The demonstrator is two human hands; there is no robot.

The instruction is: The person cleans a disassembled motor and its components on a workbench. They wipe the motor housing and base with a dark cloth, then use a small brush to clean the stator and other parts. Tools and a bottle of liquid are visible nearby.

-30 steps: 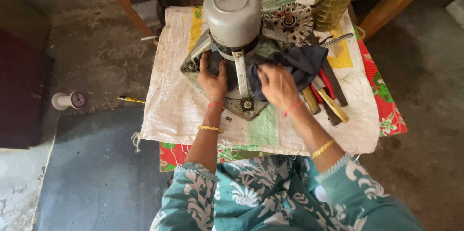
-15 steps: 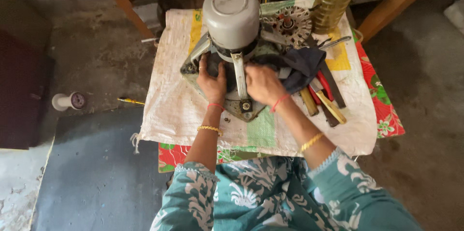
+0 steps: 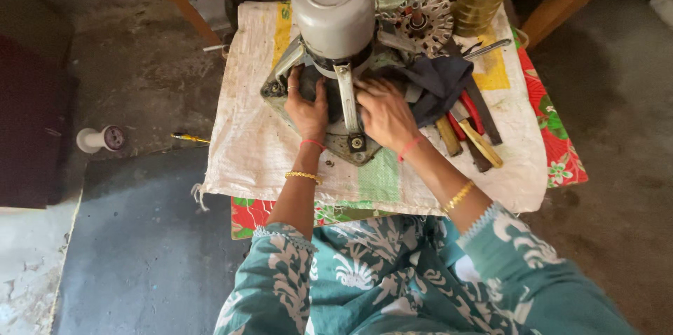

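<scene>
Head view: grey motor unit [image 3: 336,33] stands upright on a white sack cloth [image 3: 259,146]. Left hand [image 3: 306,106] lies flat, fingers spread, on the motor's base plate; right hand [image 3: 384,112] presses, fingers together, just right of the metal bracket strap [image 3: 346,100]. Neither grips. Step judged: steadying the base. Next needs a firm hold. Versus earlier: right hand shifted leftward toward the strap.

- Soft, even daylight fills the scene; no hard glare anywhere.
- The pale sack cloth [image 3: 266,146] on the tabletop is the brightest area.
- The floor [image 3: 140,251] lies dimmer, darkest at the left edge.
- Shadows are faint and diffuse.
- Focus is sharp centrally, with slight wide-angle stretching towards the corners.
</scene>
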